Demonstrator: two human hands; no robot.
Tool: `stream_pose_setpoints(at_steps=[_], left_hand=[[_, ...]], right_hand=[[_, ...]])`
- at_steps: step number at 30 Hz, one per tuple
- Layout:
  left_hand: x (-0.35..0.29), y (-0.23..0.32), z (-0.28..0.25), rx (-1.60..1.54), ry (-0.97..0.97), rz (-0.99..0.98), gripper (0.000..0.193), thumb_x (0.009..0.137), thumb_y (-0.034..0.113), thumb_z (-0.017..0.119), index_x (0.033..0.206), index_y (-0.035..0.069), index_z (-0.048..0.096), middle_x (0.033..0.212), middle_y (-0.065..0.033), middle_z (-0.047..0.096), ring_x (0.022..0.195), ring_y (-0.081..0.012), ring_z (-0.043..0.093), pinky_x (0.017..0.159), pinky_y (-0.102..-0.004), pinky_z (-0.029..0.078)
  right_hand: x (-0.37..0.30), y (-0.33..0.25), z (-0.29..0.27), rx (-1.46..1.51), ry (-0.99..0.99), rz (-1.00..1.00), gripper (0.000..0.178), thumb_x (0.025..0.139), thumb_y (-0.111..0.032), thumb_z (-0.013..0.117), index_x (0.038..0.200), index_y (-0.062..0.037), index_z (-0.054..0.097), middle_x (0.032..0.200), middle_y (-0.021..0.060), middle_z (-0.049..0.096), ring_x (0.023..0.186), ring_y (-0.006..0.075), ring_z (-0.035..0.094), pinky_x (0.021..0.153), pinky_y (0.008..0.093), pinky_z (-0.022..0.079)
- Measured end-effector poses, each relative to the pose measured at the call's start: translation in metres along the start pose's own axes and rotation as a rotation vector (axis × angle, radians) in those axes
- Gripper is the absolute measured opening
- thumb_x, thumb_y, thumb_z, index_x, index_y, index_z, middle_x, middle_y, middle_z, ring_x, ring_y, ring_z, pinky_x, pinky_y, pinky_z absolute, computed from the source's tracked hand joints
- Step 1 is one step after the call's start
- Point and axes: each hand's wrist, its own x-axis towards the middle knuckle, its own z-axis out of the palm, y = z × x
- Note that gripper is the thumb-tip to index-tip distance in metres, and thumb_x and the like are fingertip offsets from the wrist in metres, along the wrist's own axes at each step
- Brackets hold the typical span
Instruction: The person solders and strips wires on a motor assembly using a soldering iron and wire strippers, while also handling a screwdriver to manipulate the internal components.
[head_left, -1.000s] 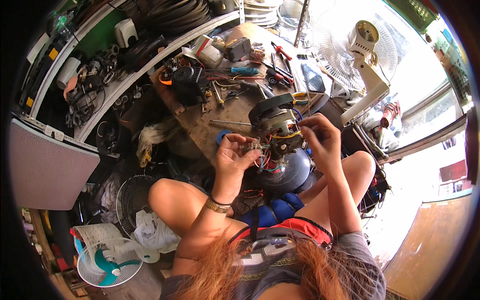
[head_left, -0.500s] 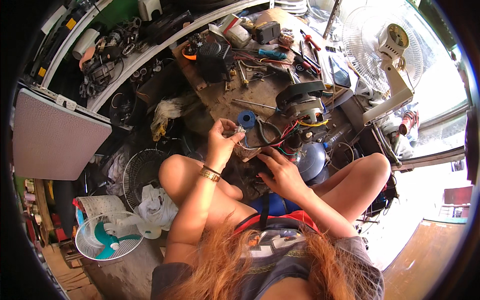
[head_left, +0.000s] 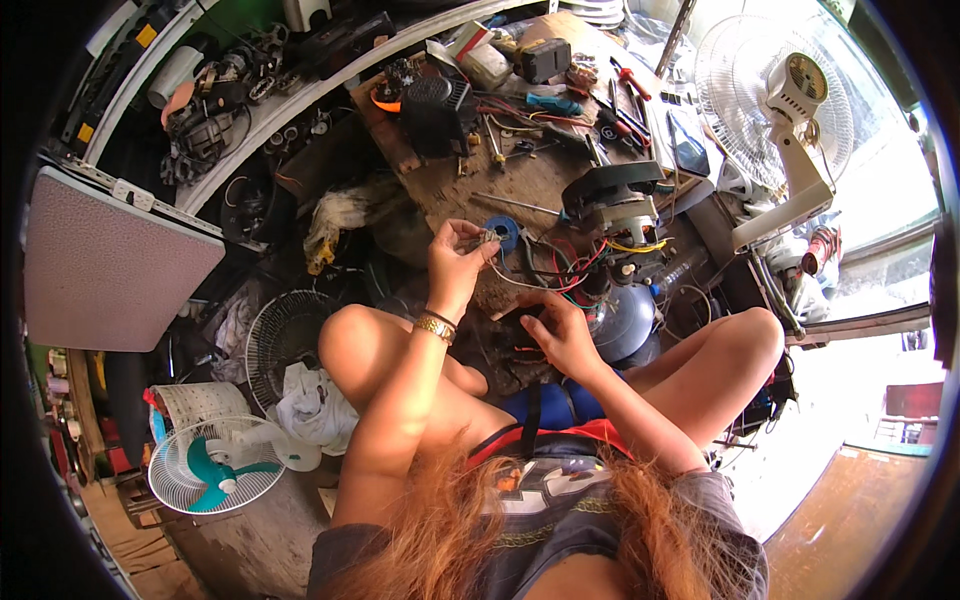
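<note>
My left hand [head_left: 458, 262] is closed, pinching a small pale piece with wires [head_left: 488, 241] between thumb and fingertips; its exact kind is too small to make out. Just beyond the fingertips lies a blue spool [head_left: 510, 228] on the wooden bench. Thin red, white and green wires [head_left: 573, 272] run between this spot and an upright fan motor [head_left: 622, 214] to the right. My right hand [head_left: 562, 330] hovers by the bench's near edge, fingers bent and thumb apart, with nothing visible held. Dark pliers [head_left: 533, 258] lie between the spool and the motor.
Across the wooden bench [head_left: 440, 190] lie a screwdriver [head_left: 515, 204], a black motor housing [head_left: 437, 112] and several hand tools. A white stand fan [head_left: 795, 100] rises at right. At lower left are a fan with teal blades [head_left: 215, 470] and a black fan grille [head_left: 290, 340].
My left hand has shifted slightly up and right with the small wired piece. The fingers of my right hand have curled in from a more spread pose. The view has tilted a little.
</note>
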Motion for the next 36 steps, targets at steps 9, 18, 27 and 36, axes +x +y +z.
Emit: stream_pose_setpoints(at_steps=[9,18,27,36], left_hand=[[0.006,-0.001,-0.002,-0.034,-0.023,-0.054,0.029,0.087,-0.005,0.073,0.106,0.007,0.055,0.103,-0.0024,0.065,0.089,-0.0118,0.067,0.075,-0.0274,0.061],[-0.024,0.017,-0.016,-0.181,-0.108,-0.131,0.029,0.089,-0.006,0.07,0.108,0.008,0.053,0.102,-0.0034,0.065,0.088,-0.0136,0.069,0.074,-0.0288,0.063],[-0.042,0.082,0.052,-0.082,-0.415,-0.006,0.032,0.085,-0.009,0.071,0.105,0.007,0.052,0.111,-0.0072,0.064,0.091,-0.0119,0.067,0.079,-0.027,0.06],[-0.037,0.06,0.091,-0.009,-0.519,-0.07,0.034,0.082,-0.012,0.073,0.105,0.003,0.053,0.107,-0.0072,0.062,0.088,-0.0105,0.066,0.076,-0.0253,0.061]], right_hand=[[-0.001,-0.011,-0.01,0.036,-0.109,0.065,0.029,0.096,-0.001,0.062,0.125,0.0045,0.06,0.111,0.0072,0.069,0.099,0.0106,0.064,0.084,0.0264,0.053],[-0.026,-0.07,-0.085,0.021,-0.165,0.05,0.022,0.093,-0.005,0.067,0.114,0.0027,0.067,0.101,0.011,0.073,0.093,0.0159,0.069,0.084,0.0317,0.055],[-0.041,-0.073,-0.123,0.172,0.357,-0.003,0.015,0.098,-0.007,0.063,0.109,0.0016,0.068,0.09,0.0009,0.069,0.079,0.004,0.058,0.067,0.0204,0.045],[-0.042,-0.075,-0.108,0.189,0.471,-0.08,0.013,0.098,-0.005,0.062,0.107,0.002,0.068,0.087,-0.0009,0.065,0.073,0.0031,0.053,0.066,0.0203,0.043]])
